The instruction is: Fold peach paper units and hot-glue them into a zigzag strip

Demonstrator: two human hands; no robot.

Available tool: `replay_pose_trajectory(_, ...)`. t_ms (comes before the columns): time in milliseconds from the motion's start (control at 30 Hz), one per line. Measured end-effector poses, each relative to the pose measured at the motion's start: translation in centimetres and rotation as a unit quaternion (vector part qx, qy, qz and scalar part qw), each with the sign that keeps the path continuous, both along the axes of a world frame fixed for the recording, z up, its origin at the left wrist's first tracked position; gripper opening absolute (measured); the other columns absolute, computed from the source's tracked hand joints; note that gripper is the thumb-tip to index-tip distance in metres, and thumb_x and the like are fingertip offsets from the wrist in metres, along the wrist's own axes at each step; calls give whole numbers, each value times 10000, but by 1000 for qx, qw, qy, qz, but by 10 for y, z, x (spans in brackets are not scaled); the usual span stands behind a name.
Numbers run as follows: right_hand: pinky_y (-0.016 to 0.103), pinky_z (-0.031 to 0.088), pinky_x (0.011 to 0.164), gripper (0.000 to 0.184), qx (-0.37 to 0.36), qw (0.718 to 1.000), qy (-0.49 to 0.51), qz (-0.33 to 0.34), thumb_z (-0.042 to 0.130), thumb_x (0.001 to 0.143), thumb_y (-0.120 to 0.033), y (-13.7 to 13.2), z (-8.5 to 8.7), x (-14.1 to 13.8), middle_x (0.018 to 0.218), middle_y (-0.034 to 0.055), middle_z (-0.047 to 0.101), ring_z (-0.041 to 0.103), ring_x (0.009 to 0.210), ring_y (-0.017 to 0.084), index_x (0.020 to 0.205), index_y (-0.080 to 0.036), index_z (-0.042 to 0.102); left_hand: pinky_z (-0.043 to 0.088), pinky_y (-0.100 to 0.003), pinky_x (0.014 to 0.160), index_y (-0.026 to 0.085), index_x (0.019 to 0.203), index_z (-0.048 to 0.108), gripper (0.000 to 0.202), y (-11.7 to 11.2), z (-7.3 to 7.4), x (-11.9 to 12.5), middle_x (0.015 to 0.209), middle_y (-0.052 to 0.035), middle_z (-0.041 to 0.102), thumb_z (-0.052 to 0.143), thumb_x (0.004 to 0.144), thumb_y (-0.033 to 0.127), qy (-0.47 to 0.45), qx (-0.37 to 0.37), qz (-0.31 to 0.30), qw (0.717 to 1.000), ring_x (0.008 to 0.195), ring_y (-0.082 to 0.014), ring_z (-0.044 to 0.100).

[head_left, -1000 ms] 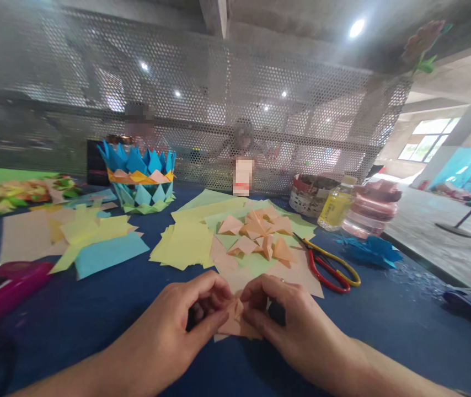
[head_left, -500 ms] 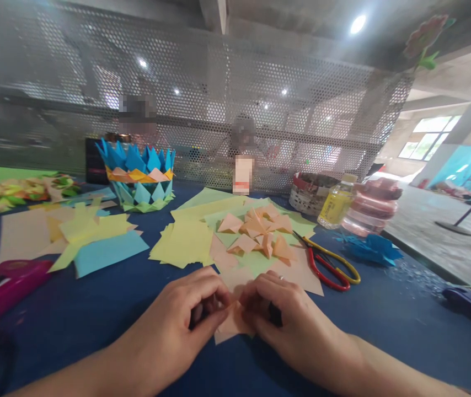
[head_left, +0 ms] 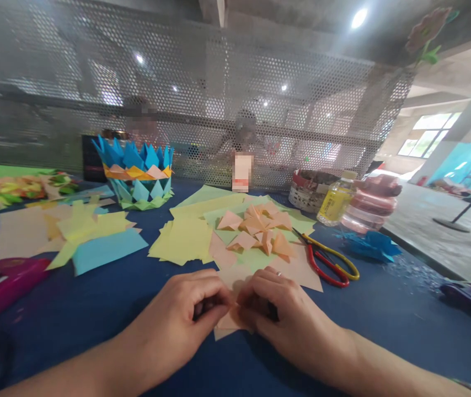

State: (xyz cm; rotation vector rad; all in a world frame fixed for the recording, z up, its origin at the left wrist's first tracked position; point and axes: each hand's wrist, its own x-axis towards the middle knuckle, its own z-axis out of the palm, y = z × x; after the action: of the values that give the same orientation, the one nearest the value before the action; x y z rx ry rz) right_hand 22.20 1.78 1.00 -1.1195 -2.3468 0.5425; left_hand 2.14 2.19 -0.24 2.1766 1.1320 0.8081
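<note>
My left hand (head_left: 186, 311) and my right hand (head_left: 279, 311) meet at the near middle of the blue table (head_left: 95, 309). Both pinch a small peach paper piece (head_left: 229, 322) pressed down on the tabletop, fingers curled over it so most of it is hidden. Just beyond my hands lies a heap of folded peach paper units (head_left: 258, 231) on light green and peach sheets (head_left: 256, 259). A stack of yellow sheets (head_left: 181, 240) sits to their left.
Red-and-yellow scissors (head_left: 328, 262) lie right of the sheets. A blue, orange and green folded paper basket (head_left: 138, 173) stands at the back left. Loose yellow and blue sheets (head_left: 95, 240), a yellow bottle (head_left: 337, 204), a pink jar (head_left: 368, 207), a perforated metal screen (head_left: 202, 105) with people behind it.
My hands have closed in tighter over the peach paper and pressed it lower onto the table. The view has shifted slightly downward.
</note>
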Motion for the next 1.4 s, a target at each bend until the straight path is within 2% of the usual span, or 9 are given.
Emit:
replay_pose_trajectory(133,242,385,695,132,-4,1000,-3,0,640,818,-51,0,0,0,737,-27,575,522,723,122,839,-181,641,341,-200,572,193,700,561,167,0,1,-2,705,48,521,517,831,99,13,25,-14,999,626,-86,490)
replay_pose_trajectory(300,237,394,695,162,6,1000,-1,14,626,811,-8,-1,1,-1,752,-18,580,536,722,117,835,-167,645,334,-200,579,193,719,541,191,0,0,-3,715,50,503,484,840,57,14,44,-43,998,635,-82,480)
replay_pose_trajectory(533,261,416,706,105,66,996,-8,55,598,885,-83,0,0,1,791,17,618,557,755,145,836,-170,632,397,-199,679,201,823,598,223,0,3,-9,837,29,565,454,930,70,38,66,-96,992,753,-92,555)
replay_pose_trajectory(700,268,420,687,142,96,992,-31,73,569,921,-119,0,0,2,764,25,616,548,759,159,794,-168,610,410,-233,702,194,851,574,256,-1,-3,-14,870,12,553,382,973,77,92,118,-120,981,787,-115,556)
replay_pose_trajectory(833,269,427,686,167,109,990,-45,80,542,943,-138,-1,0,2,801,41,627,536,756,159,797,-167,618,419,-250,702,191,872,560,252,-2,-4,-15,904,-2,556,375,952,39,110,167,-156,967,807,-135,550)
replay_pose_trajectory(1067,265,431,685,149,106,990,-60,76,563,923,-113,-3,1,2,797,47,619,522,768,166,788,-153,615,470,-289,751,178,951,573,311,-8,0,-11,932,-27,585,351,899,-33,146,185,-152,960,848,-177,560)
replay_pose_trajectory(1400,264,435,666,198,139,983,-92,82,493,885,-26,-5,0,3,841,53,613,519,746,162,827,-162,625,538,-339,768,182,1018,578,375,-11,-5,-14,973,-56,598,342,820,-32,205,229,-136,942,869,-214,585)
